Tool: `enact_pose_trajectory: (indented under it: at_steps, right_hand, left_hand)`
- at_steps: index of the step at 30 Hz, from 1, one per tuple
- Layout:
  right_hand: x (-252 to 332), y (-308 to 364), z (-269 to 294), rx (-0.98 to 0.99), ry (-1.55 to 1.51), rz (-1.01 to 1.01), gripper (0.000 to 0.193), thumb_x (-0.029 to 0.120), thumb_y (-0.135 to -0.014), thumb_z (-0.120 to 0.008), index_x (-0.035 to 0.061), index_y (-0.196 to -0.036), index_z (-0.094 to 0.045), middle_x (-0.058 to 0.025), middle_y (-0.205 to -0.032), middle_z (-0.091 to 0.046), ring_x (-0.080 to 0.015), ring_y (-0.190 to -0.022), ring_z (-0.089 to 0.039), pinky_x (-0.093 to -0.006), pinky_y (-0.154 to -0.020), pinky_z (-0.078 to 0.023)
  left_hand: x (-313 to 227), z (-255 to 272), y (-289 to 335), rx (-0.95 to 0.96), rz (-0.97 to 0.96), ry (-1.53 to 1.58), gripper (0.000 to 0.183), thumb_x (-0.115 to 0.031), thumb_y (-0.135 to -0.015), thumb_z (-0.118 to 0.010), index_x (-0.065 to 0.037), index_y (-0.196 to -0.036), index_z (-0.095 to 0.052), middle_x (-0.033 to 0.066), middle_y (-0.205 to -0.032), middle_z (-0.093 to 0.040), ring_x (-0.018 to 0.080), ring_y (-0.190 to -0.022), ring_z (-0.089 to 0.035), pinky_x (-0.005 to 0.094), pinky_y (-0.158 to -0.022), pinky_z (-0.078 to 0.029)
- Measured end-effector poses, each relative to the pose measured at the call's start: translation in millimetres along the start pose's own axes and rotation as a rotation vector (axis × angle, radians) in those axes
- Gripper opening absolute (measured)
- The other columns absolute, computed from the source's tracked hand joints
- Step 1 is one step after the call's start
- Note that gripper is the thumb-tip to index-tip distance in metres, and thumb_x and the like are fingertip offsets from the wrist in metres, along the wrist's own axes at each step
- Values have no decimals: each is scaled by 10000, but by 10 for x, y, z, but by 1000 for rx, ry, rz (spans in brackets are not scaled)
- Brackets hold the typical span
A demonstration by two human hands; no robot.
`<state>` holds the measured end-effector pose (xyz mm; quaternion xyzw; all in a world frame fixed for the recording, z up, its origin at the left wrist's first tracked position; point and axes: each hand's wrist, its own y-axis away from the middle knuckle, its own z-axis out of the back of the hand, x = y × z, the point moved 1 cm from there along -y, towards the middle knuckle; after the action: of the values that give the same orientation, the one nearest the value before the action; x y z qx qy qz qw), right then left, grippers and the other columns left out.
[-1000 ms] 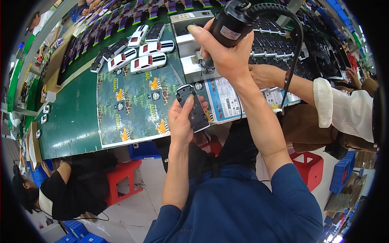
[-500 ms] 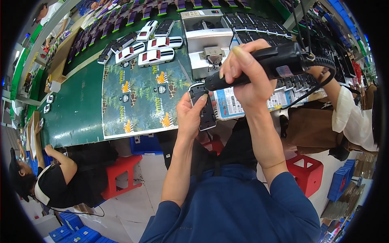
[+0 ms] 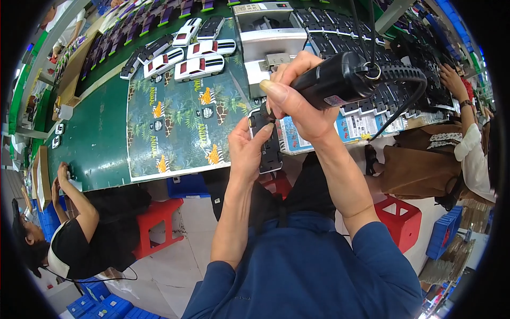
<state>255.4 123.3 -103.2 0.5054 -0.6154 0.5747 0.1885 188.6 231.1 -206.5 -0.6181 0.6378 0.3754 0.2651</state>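
Observation:
Gripped in my left hand is a toy car, its black underside facing up, with the thumb pressed on it. My right hand wraps round a black electric screwdriver whose thick cord trails off to the right. The screwdriver's front end points down at the upper part of the car; its tip is hidden behind my fingers. Several white toy cars with black stripes lie beyond my left hand, wheels down. Black-undersided cars lie among them.
A silver metal machine stands just beyond my hands. Rows of upturned car bases fill the right side. A printed sheet covers part of the green table. Co-workers sit left and right. Red stools stand on the floor.
My right hand has tipped the screwdriver more upright and brought its front end down to the car. The car stays in my left hand. The whole view has shifted slightly.

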Motion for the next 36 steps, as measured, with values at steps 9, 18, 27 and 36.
enact_pose_trajectory:
  at_steps: [9,18,27,36]
  right_hand:
    - [-54,60,-3,49,57,88,209,72,-763,-818,36,-732,-615,6,-623,-532,-57,-541,-470,-227,-489,-352]
    - [-39,144,12,-54,-49,74,170,41,-751,-801,45,-745,-631,-4,-670,-563,-62,-546,-491,-232,-489,-364]
    - [141,80,27,-33,-121,102,159,28,-797,-766,40,-801,-607,-24,-620,-588,-73,-509,-553,-207,-467,-426]
    - [238,-452,284,-118,-1,352,99,14,-821,-741,3,-798,-645,-45,-606,-617,-105,-478,-583,-225,-479,-464]
  left_hand:
    - [-26,-26,-7,5,-3,6,220,-8,-890,-654,17,-1104,-616,72,-953,-690,101,-788,-667,245,-696,-564]
    - [-21,-29,11,8,-3,-7,235,1,-889,-656,21,-1121,-622,73,-956,-696,104,-787,-670,247,-694,-572]
    - [-11,20,-5,-10,-9,-12,249,-38,-894,-665,25,-1129,-612,114,-983,-712,160,-815,-705,297,-746,-596]
    - [-12,189,8,114,83,371,612,148,-791,-575,-30,-1354,-414,231,-1360,-509,418,-1237,-545,593,-957,-538]
